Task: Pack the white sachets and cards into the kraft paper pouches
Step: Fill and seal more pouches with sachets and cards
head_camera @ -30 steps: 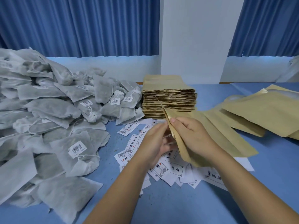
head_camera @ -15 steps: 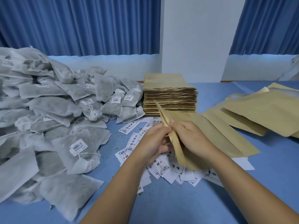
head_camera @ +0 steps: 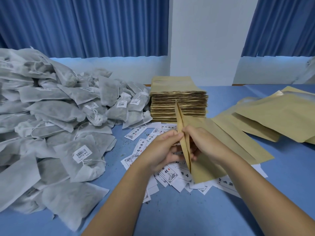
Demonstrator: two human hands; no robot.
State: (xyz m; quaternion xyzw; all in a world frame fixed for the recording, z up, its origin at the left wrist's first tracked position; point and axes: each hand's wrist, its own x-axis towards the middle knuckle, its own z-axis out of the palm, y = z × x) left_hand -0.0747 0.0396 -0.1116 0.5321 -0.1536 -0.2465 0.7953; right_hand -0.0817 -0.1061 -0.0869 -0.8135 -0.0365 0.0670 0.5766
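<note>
Both hands hold one kraft paper pouch (head_camera: 213,150) over the middle of the table, its mouth edge turned toward me and slightly parted. My left hand (head_camera: 160,149) pinches the near lip of the mouth. My right hand (head_camera: 202,142) grips the other lip, fingers partly hidden behind the paper. Printed white cards (head_camera: 168,174) lie scattered under the pouch and hands. A large heap of white sachets (head_camera: 56,126) with barcode labels fills the left side. A neat stack of flat pouches (head_camera: 179,101) stands behind the hands.
Several kraft pouches (head_camera: 272,116) lie overlapping at the right on the blue table (head_camera: 187,215). A white pillar and blue curtains stand behind the table's far edge.
The pouch has tipped more upright and its mouth now faces me. My left hand's fingers have moved up to the lip beside my right hand, and the two lips have parted a little.
</note>
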